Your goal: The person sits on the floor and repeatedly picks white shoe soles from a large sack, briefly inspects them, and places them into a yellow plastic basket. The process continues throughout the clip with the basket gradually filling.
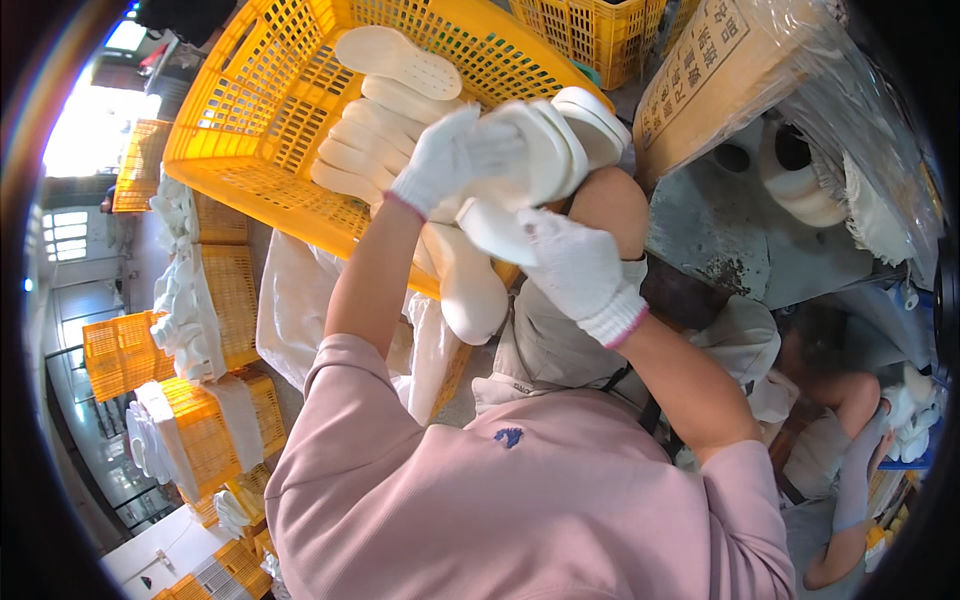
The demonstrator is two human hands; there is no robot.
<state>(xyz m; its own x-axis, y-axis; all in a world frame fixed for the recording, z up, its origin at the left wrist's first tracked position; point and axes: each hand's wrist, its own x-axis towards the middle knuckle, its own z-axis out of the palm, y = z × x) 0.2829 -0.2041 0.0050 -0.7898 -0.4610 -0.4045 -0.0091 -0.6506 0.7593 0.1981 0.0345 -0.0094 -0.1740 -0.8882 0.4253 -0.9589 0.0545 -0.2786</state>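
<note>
My right hand (580, 265), in a white knit glove with a pink cuff, is closed on one end of a white shoe sole (490, 230). My left hand (450, 160), gloved alike, lies with its fingers stretched flat beside a tilted stack of white soles (550, 150); the fingertips are slightly blurred. Both hands are at the near side of a yellow plastic basket (300, 215). Inside it a row of cream soles (370, 135) lies overlapped, with a perforated sole (398, 60) on top. Another sole (472, 290) hangs over the near rim below my hands.
A cardboard box (715, 85) wrapped in clear film stands at the right, by a grey metal surface (740, 235). Behind is a second yellow basket (600, 35). Stacked yellow baskets (225, 300) with white pieces line the left. Another person's arm (850, 480) shows at lower right.
</note>
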